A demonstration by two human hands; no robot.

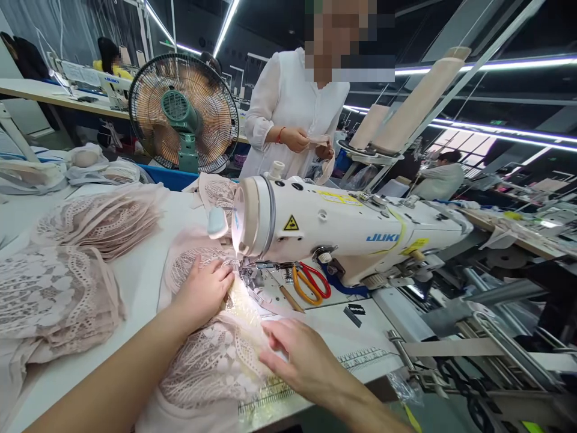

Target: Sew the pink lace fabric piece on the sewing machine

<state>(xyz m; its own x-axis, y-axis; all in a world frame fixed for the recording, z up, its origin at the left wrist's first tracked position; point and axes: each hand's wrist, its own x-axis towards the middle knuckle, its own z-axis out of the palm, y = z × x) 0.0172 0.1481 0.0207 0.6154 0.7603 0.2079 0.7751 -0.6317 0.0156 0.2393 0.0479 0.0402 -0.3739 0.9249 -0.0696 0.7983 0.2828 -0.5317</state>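
Note:
A pale pink lace piece lies on the white table under the head of a white JUKI sewing machine. My left hand rests flat on the lace just left of the needle and presser foot, fingers pressing the fabric down. My right hand lies on the lace's near right edge, fingers spread and pinning the cloth against the table. The machine lamp lights the fabric between my hands.
Stacks of the same pink lace cover the table's left side. Scissors with red and orange handles lie under the machine arm. A standing fan is behind. A person in white stands beyond the machine, handling a small fabric piece. Thread cones rise at right.

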